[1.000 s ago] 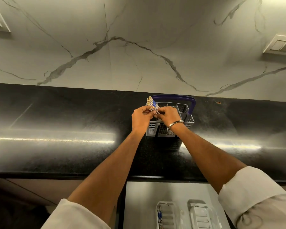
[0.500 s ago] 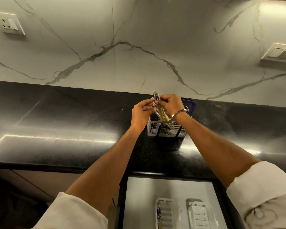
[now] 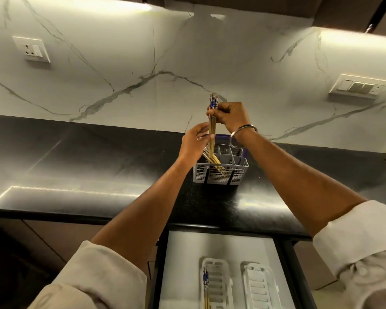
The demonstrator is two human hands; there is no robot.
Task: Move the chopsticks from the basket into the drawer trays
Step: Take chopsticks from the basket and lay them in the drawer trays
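Above the basket (image 3: 221, 172) on the black counter (image 3: 76, 157): chopsticks (image 3: 212, 126) upright, patterned ends up, pinched in right hand (image 3: 231, 115); left hand (image 3: 194, 143) closed around their shafts. More left leaning inside. Below, open drawer trays (image 3: 260, 286).

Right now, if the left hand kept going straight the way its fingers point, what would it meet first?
The left hand points up and right at the chopsticks held upright by the right hand. Its fingertips look at or almost on those sticks; depth is unclear.
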